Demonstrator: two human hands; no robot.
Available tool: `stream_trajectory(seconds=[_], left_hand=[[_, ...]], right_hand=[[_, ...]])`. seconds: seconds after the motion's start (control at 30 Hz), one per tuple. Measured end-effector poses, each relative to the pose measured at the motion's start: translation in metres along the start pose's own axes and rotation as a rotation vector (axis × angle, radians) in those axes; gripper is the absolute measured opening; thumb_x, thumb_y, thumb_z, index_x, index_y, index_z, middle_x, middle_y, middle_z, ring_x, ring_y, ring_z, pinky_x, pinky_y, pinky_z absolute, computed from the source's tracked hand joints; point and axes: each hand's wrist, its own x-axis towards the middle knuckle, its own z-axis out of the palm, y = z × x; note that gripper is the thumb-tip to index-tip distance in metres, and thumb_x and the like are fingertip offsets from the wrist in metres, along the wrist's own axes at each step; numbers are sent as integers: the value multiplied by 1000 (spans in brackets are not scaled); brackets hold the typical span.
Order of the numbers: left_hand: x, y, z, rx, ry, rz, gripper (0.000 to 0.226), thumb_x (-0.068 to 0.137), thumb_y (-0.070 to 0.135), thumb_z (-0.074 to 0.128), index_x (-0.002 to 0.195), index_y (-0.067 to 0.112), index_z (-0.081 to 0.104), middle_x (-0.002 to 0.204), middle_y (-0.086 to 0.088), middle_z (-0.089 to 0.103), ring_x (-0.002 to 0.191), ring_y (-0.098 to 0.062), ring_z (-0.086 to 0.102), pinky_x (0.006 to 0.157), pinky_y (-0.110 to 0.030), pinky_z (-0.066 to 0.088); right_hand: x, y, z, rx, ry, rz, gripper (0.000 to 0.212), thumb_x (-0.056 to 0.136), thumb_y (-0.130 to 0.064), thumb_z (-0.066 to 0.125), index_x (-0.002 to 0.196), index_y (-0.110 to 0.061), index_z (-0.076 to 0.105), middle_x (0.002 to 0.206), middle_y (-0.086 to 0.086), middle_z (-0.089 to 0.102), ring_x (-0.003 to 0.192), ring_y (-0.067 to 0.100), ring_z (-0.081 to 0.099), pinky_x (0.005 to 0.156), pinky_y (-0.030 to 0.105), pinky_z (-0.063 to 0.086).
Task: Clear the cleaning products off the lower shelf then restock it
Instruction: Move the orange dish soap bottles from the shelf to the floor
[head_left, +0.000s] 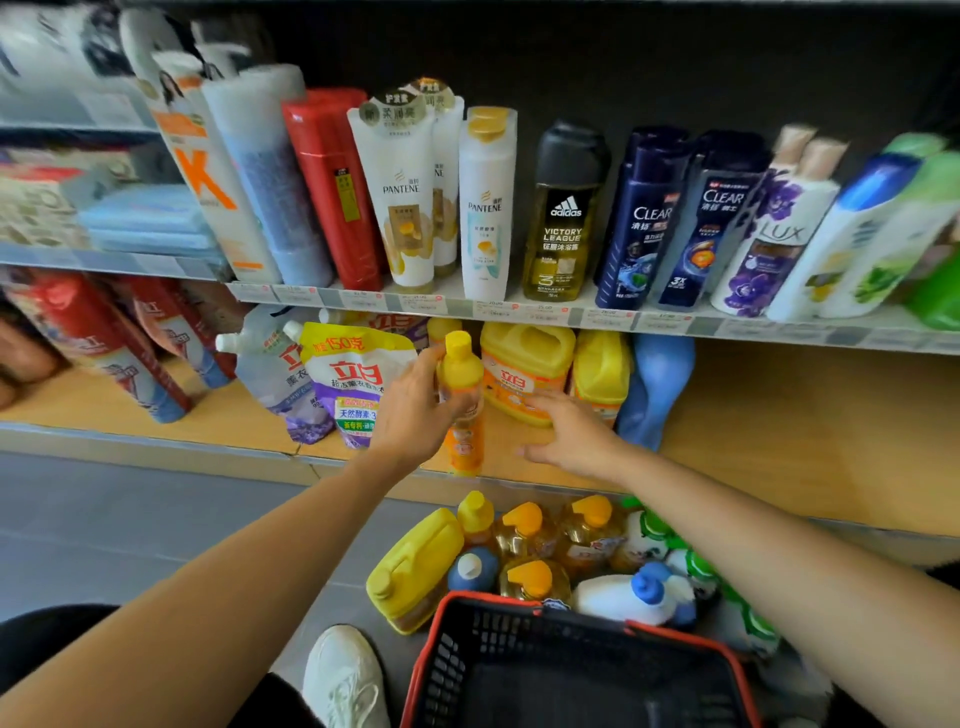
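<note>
On the wooden lower shelf (779, 415), soft purple-and-white refill pouches (353, 384) stand at the left. The left hand (410, 415) grips a slim orange bottle with a yellow cap (462, 374), upright near the shelf edge. The right hand (571, 436), fingers spread and holding nothing, reaches toward the yellow plastic jugs (524, 364). Many bottles (545, 551) stand on the floor, so the task seems about half done.

yellow jugs (527, 364) 3 (one on the floor) | orange-capped bottles (535, 579) 3 | Pantene bottles (485, 202) 3 | basket (493, 598) 1
</note>
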Motion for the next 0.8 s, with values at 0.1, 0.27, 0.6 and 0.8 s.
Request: stream_trajectory(seconds=[0.1, 0.27, 0.6, 0.8], left_hand=[[-5, 31, -15, -79, -53, 31, 54, 85, 44, 76, 132, 28, 52, 111, 8, 66, 97, -14, 64, 80, -38, 55], [-27, 87, -25, -246, -182, 57, 50, 82, 38, 82, 124, 23, 58, 103, 6, 69, 91, -9, 66, 84, -41, 58], [-54, 145, -12, -742, -257, -50, 30, 96, 20, 65, 127, 16, 65, 116, -11, 71, 108, -27, 68, 91, -43, 56], [-46, 150, 7, -792, -260, -18, 27, 97, 15, 64, 124, 21, 66, 116, -25, 67, 112, -38, 65, 96, -49, 56]], right_hand=[[-30, -16, -15, 256, -30, -54, 85, 78, -30, 86, 150, -13, 43, 152, -1, 46, 138, 16, 44, 109, 22, 32], [-71, -37, -29, 490, 82, -120, 69, 76, -22, 88, 137, -18, 54, 130, -6, 63, 119, 10, 59, 102, 28, 48], [-132, -8, -35, 817, 213, -13, 50, 72, -20, 89, 117, -22, 66, 107, -4, 76, 99, 13, 72, 86, 34, 59], [-135, 2, -41, 693, 295, -11, 56, 69, -24, 92, 118, -19, 67, 108, -4, 75, 100, 12, 71, 91, 42, 58]])
